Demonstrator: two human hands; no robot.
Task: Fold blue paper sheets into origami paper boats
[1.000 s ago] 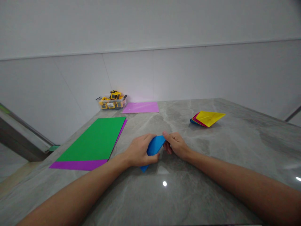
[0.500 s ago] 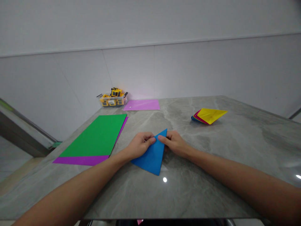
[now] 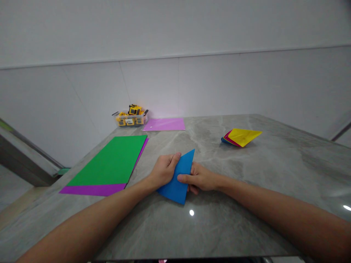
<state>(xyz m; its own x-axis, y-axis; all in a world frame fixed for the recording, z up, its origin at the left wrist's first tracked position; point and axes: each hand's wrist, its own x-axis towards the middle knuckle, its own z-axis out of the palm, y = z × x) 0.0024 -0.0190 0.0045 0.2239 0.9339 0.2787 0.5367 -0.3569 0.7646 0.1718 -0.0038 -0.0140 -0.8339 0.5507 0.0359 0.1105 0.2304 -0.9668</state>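
A folded piece of blue paper [image 3: 179, 182] is held up over the tabletop, its pointed corner toward the upper right. My left hand [image 3: 165, 168] grips its left edge, the thumb lying along the front near the top. On the right edge, my right hand [image 3: 201, 176] pinches the paper, its thumb across the front face and the fingers behind, partly hidden. To the right and farther back lie folded papers in yellow [image 3: 244, 136], magenta and blue, tucked together.
Green sheets [image 3: 109, 159] lie over purple paper [image 3: 91, 190] at the left of the grey marbled table [image 3: 219, 226]. Near the wall are a pink-violet sheet [image 3: 166, 124] and a clear plastic box [image 3: 137, 121] of yellow toy vehicles [image 3: 134, 110].
My right hand has slid down the right edge, from near the tip to about mid-height. My left thumb has turned upward along the paper. The view has tilted slightly.
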